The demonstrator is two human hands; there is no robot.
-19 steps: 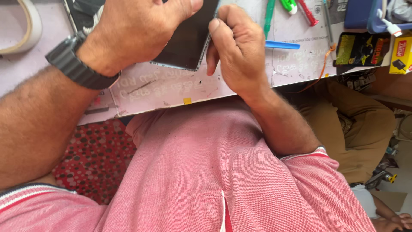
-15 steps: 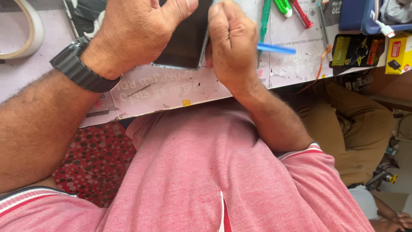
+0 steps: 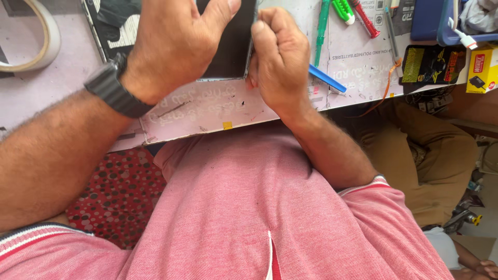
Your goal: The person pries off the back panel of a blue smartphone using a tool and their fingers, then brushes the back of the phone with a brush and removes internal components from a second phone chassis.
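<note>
Centrally, a flat black slab (image 3: 231,46), seemingly a phone or dark panel, is shown lying on the pale counter (image 3: 207,111) near the upper edge of the view. It is covered along its left part by the left hand (image 3: 176,46), whose fingers are spread flat over it, with the thumb (image 3: 220,15) stretched across its top. Its right edge is met by the right hand (image 3: 280,62), whose fingers are curled tight into a fist-like grip pressed against that edge; whether a small tool is pinched inside cannot be told. A black wristwatch (image 3: 111,88) is worn on the left wrist.

Just right of the right hand, a blue pen-like tool (image 3: 327,79) is laid slantwise on the counter. Farther up, a green tool (image 3: 322,26), a second green handle (image 3: 343,10) and a red tool (image 3: 365,19) are seen side by side. A roll of tape (image 3: 36,46) is placed at the far left. A black packet (image 3: 433,65) and a yellow box (image 3: 482,70) are set at the right edge. A pink shirt (image 3: 259,207) fills the lower view.
</note>
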